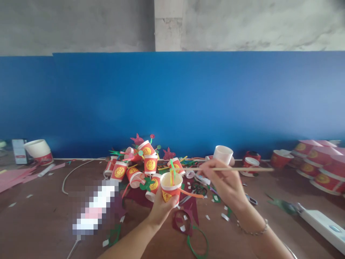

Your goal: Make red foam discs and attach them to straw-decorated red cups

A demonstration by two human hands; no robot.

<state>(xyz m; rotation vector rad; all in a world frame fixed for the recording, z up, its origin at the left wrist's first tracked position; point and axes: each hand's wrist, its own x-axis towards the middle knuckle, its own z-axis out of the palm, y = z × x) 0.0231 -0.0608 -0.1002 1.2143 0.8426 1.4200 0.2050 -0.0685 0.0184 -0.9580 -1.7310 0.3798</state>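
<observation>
My left hand [163, 208] is wrapped round a red-and-white paper cup [168, 194] with a yellow emblem, its mouth tilted toward me. Green and yellow strips [173, 172] stand up out of the cup, and an orange strip [192, 194] sticks out from its right side. Just to the right, my right hand [223, 180] pinches a thin wooden stick [248, 169] held level, one end close above the cup's rim. Behind my left hand lies a pile of similar decorated cups [150, 164] with coloured strips and cut-out paper shapes.
A white cup [223, 154] stands beyond my right hand. Stacked red cups with pink tops [323, 162] are at the far right, near a white device [323, 225]. Paper scraps, including a green ring [198, 242], litter the table [40, 223]. A blue partition [172, 100] rises behind.
</observation>
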